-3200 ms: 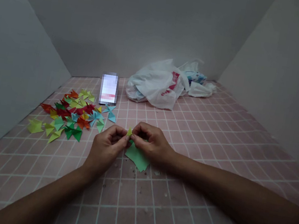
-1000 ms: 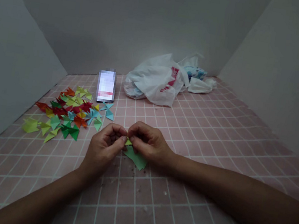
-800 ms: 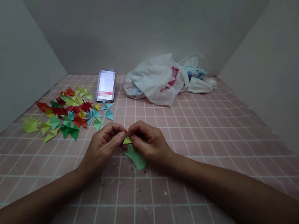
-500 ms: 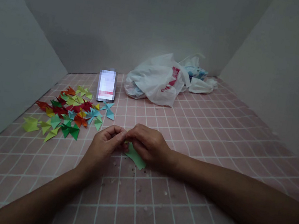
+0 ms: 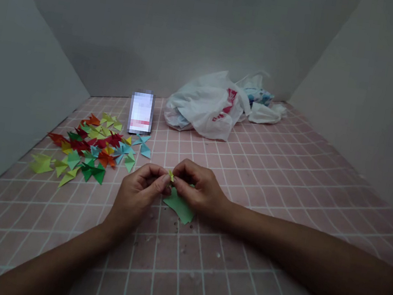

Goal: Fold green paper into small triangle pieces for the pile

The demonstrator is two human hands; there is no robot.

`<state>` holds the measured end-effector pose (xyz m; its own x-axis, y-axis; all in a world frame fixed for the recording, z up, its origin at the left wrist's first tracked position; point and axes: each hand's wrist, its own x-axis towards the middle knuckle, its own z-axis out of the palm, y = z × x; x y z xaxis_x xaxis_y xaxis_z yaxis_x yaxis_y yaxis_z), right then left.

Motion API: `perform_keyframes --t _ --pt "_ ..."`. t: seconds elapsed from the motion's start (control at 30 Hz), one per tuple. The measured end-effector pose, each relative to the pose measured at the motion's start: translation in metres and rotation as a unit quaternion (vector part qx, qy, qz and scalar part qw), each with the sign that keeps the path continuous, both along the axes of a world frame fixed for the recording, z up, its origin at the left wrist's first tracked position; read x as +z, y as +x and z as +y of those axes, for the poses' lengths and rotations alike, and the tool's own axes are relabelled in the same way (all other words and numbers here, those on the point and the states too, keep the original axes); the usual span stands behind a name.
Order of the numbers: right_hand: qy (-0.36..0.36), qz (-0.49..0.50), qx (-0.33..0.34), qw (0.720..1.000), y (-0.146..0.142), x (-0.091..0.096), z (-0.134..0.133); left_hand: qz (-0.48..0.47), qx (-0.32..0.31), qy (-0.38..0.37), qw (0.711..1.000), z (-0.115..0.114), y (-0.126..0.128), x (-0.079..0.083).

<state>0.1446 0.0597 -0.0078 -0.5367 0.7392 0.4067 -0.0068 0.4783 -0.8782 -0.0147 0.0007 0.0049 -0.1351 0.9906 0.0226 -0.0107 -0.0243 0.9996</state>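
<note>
A small folded piece of yellow paper [image 5: 171, 176] is pinched between the fingertips of my left hand [image 5: 142, 185] and my right hand [image 5: 201, 187]. Both hands are closed and meet at the middle of the view. Under them lies a sheet of green paper [image 5: 179, 205], partly covered by my right hand. To the left of my hands spreads a heap of folded paper pieces [image 5: 96, 170] in green, yellow, red, orange and blue, with pointed, wing-like corners.
Behind the heap a lit phone [image 5: 141, 112] stands upright, its screen blurred out. White plastic bags [image 5: 203, 104] lie crumpled by the back wall. Pink tiled floor [image 5: 269, 178] runs between walls on three sides. Small bits of debris [image 5: 183, 250] are scattered near my wrists.
My right hand's fingers have lifted and drawn slightly apart from my left, so the yellow paper now shows between them. More of the green sheet is visible.
</note>
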Motion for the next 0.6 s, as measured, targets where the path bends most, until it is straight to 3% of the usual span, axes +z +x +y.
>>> perform_keyframes --t 0.33,0.6 --pt "0.008 0.002 -0.013 1.0 0.0002 -0.0008 0.0008 0.078 -0.008 0.045 0.996 0.0011 -0.0034 -0.0016" --pt "-0.04 0.003 0.016 0.999 -0.0013 -0.0003 0.0003 0.196 0.012 0.147 0.969 0.0001 -0.0074 -0.0058"
